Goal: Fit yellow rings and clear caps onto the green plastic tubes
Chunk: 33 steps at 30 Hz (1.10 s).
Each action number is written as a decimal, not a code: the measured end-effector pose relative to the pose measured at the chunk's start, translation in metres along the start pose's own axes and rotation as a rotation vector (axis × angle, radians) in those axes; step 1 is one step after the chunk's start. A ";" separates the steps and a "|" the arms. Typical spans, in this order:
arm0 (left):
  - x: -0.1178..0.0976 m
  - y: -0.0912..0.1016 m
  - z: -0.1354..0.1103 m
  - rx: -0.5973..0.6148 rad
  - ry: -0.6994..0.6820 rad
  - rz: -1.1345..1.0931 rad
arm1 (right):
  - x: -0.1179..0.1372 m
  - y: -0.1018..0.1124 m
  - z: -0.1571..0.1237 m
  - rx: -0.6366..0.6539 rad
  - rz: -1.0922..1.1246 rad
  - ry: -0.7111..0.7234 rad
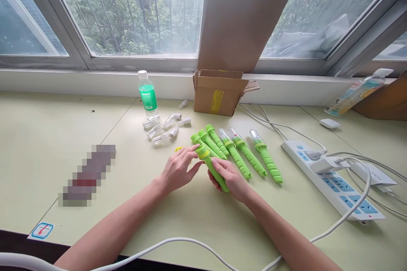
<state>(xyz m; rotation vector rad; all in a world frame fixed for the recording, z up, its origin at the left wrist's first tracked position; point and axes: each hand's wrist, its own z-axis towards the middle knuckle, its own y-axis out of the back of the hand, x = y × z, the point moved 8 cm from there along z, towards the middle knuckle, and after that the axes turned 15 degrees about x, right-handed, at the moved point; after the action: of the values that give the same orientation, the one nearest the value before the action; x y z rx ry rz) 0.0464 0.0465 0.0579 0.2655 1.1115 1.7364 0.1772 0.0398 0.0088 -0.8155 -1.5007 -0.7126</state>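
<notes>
My right hand [227, 173] is wrapped around a green plastic handle [212, 169], ribbed, with a threaded neck tilted up to the left. A yellow ring [201, 152] sits at that neck. My left hand [181, 165] has its thumb and index finger on either side of the neck, touching it. Behind the left hand, a bit of another yellow piece [179, 149] shows, partly hidden. Several similar green handles [213, 142] without caps lie just beyond. To the right lie three green handles with clear caps [266, 156].
Clear plastic caps [165, 135] lie in a pile beside a bottle with a green label [148, 97]. A cardboard box [219, 95] stands by the window. On the right are a white power strip [330, 182] with cables and a tilted bottle [356, 93]. A white cable [178, 240] crosses the front edge.
</notes>
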 end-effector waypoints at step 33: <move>0.018 -0.001 -0.006 -0.064 0.133 -0.085 | -0.009 0.013 0.001 -0.146 -0.069 0.023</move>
<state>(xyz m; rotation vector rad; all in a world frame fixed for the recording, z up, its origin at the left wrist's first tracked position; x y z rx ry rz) 0.0354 0.0583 0.0483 0.0628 1.1433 1.7300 0.1875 0.0468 -0.0009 -0.8654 -1.4742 -0.8880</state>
